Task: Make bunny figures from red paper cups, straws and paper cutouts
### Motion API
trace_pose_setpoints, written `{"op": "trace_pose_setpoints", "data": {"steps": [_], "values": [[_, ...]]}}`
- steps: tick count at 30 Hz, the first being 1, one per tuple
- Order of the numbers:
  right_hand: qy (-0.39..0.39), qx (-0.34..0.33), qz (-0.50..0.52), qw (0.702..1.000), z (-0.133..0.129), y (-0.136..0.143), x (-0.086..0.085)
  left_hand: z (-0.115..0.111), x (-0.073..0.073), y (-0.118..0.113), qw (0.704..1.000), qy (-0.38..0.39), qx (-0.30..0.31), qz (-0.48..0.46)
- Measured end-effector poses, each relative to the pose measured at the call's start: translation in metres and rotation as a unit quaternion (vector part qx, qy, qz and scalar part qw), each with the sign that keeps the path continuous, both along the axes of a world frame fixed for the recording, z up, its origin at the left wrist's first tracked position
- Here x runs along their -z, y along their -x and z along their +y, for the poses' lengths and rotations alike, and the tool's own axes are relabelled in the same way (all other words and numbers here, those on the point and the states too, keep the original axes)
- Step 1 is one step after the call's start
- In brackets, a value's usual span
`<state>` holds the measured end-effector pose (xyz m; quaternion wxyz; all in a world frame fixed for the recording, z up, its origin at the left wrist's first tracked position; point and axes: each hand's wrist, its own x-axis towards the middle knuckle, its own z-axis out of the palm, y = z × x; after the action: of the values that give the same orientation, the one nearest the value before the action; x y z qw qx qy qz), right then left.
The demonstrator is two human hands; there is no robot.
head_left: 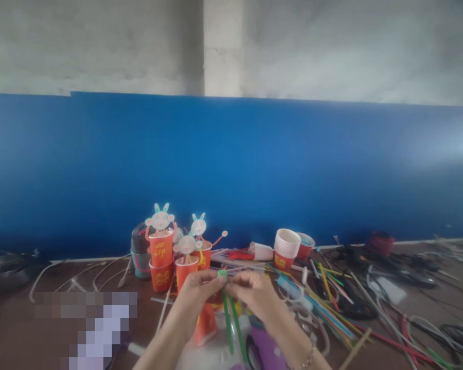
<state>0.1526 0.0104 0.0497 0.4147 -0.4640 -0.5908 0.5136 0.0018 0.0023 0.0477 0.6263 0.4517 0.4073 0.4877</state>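
Observation:
Pinched between the fingertips of my left hand (200,289) and my right hand (256,297) are thin green straws (234,319). Two green lengths hang down side by side from my fingers, and a short light-green end (223,274) shows at the top. Whether this is one folded straw or two is unclear. My hands nearly touch over the table's middle. An orange paper cup (206,326) lies behind my left wrist, and something purple (265,349) is below my right hand. Further back, orange cups (162,249) hold paper rabbit figures (161,220) with straw arms.
A stack of paper cups (286,250) stands at the back right, near a tipped cup (261,251). Loose coloured straws (327,313) spread to the right, with tangled cables (428,321) beyond. A blue partition (231,169) rises behind the table. One area at left is pixelated.

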Motion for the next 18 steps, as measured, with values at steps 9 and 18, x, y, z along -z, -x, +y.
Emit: {"op": "trace_pose_setpoints", "data": {"steps": [9, 18], "values": [[-0.001, -0.034, -0.039, 0.999, -0.0083, -0.0011, -0.0082, 0.0009, -0.0004, -0.0014, 0.996, -0.026, -0.079, -0.027], [0.019, -0.071, -0.017, 0.997, -0.0061, -0.0045, -0.0050, 0.0042, 0.0046, 0.0011, 0.996, -0.017, -0.077, -0.034]]}}
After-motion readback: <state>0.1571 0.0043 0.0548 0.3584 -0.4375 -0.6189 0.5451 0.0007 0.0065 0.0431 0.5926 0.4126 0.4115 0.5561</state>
